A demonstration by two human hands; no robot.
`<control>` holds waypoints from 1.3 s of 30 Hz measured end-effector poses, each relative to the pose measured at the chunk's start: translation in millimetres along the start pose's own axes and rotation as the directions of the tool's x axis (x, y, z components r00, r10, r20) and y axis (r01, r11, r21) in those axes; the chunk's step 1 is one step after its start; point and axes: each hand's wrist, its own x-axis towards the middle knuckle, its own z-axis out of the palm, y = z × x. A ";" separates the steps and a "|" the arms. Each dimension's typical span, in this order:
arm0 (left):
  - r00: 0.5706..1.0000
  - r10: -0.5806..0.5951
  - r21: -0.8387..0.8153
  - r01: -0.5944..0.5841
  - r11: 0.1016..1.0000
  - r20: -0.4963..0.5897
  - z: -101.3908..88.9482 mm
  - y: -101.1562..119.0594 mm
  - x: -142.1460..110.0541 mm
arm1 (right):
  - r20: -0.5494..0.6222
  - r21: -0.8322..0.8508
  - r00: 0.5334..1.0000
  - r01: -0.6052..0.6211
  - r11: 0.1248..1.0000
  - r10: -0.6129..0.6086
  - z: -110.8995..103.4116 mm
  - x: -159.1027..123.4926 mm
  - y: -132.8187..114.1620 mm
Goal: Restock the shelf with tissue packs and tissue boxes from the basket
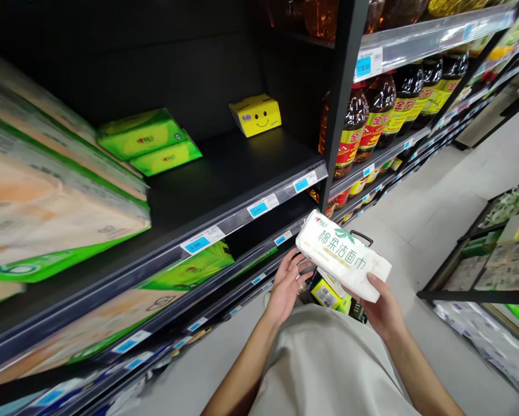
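Note:
My right hand (383, 312) grips the near end of a white soft tissue pack (341, 254) with green characters, held tilted in front of the shelving. My left hand (285, 283) is open, fingers spread, its fingertips at the pack's far lower side. Just below the pack sits a black shopping basket (363, 237), mostly hidden, with a yellow-green packet (326, 293) in it. On the black shelf (225, 179) above lie two green tissue packs (149, 141) and a yellow box with a smiley face (256, 115).
Large tissue bundles (38, 196) fill the shelf's left side. Bottles of cooking oil (389, 110) stand in the bay to the right. Blue price tags (259, 208) line the shelf edges. A low rack with goods (493, 260) stands across the pale floor aisle (441, 196).

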 end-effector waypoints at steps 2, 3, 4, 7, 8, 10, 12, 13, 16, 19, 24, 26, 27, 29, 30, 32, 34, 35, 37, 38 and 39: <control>0.999 0.006 0.043 -0.004 0.999 -0.039 -3.1 -1.6 2.0 | 0.010 0.025 0.998 -0.062 0.998 0.062 -0.4 0.4 -2.9; 0.997 0.023 0.070 -0.017 0.997 -0.074 -5.0 -2.9 3.9 | 0.023 0.040 0.995 -0.097 0.994 0.096 -1.2 0.9 -4.0; 0.993 0.046 0.100 -0.035 0.994 -0.112 -7.1 -4.6 6.3 | 0.037 0.054 0.991 -0.134 0.989 0.132 -2.3 1.3 -4.7; 0.981 0.106 0.176 -0.076 0.981 -0.165 -14.0 -9.7 13.4 | 0.080 0.075 0.968 -0.242 0.967 0.236 -8.5 2.1 -4.5; 0.981 0.112 0.190 -0.082 0.978 -0.158 -16.1 -11.0 14.9 | 0.103 0.066 0.958 -0.275 0.959 0.268 -11.1 1.9 -3.6; 0.983 0.120 0.206 -0.090 0.974 -0.138 -19.5 -12.7 16.2 | 0.164 0.015 0.931 -0.333 0.943 0.326 -16.1 1.3 -1.2; 0.983 0.126 0.222 -0.094 0.971 -0.136 -21.6 -13.1 15.5 | 0.223 -0.056 0.898 -0.376 0.925 0.379 -20.4 1.1 1.6; 0.982 0.129 0.236 -0.093 0.967 -0.140 -22.1 -12.9 14.8 | 0.243 -0.084 0.884 -0.392 0.916 0.400 -22.2 1.4 3.1; 0.980 0.137 0.290 -0.090 0.953 -0.147 -22.9 -11.2 11.7 | 0.284 -0.119 0.849 -0.429 0.895 0.445 -27.6 4.6 8.1; 0.979 0.152 0.317 -0.103 0.943 -0.134 -22.6 -8.8 7.1 | 0.303 -0.098 0.830 -0.462 0.881 0.469 -35.8 10.4 13.8; 0.975 0.211 0.313 -0.180 0.932 -0.068 -15.8 -3.4 -6.7 | 0.368 -0.082 0.791 -0.497 0.864 0.489 -53.8 21.8 23.2; 0.973 0.229 0.294 -0.217 0.931 -0.004 -10.1 -0.8 -12.7 | 0.435 -0.094 0.738 -0.532 0.842 0.515 -59.3 26.6 27.1; 0.971 0.236 0.284 -0.234 0.930 0.029 -7.1 0.5 -15.2 | 0.468 -0.099 0.708 -0.551 0.828 0.528 -61.6 29.0 29.4; 0.963 0.253 0.272 -0.269 0.924 0.091 -1.9 2.6 -18.8 | 0.519 -0.109 0.661 -0.578 0.809 0.542 -66.0 33.6 34.6; 0.958 0.262 0.271 -0.285 0.919 0.119 0.1 3.5 -20.0 | 0.534 -0.115 0.649 -0.580 0.806 0.543 -68.5 35.7 37.3; 0.946 0.281 0.271 -0.315 0.909 0.159 2.2 5.0 -21.4 | 0.546 -0.134 0.645 -0.562 0.816 0.535 -74.3 38.8 42.4; 0.948 0.275 0.260 -0.309 0.915 0.158 2.3 7.2 -21.5 | 0.520 -0.140 0.704 -0.488 0.862 0.483 -80.2 39.9 44.9; 0.955 0.258 0.252 -0.288 0.924 0.144 1.7 8.7 -21.0 | 0.487 -0.133 0.760 -0.422 0.897 0.430 -82.4 39.7 44.6; 0.976 0.199 0.219 -0.213 0.952 0.087 -0.7 12.1 -18.6 | 0.389 -0.135 0.874 -0.259 0.957 0.291 -83.6 37.9 39.9; 0.986 0.159 0.188 -0.166 0.968 0.048 -2.5 13.7 -16.7 | 0.339 -0.159 0.912 -0.187 0.969 0.231 -82.2 36.6 35.5; 0.993 0.117 0.147 -0.117 0.982 0.008 -4.8 14.8 -14.2 | 0.299 -0.201 0.934 -0.137 0.970 0.194 -79.3 35.1 30.0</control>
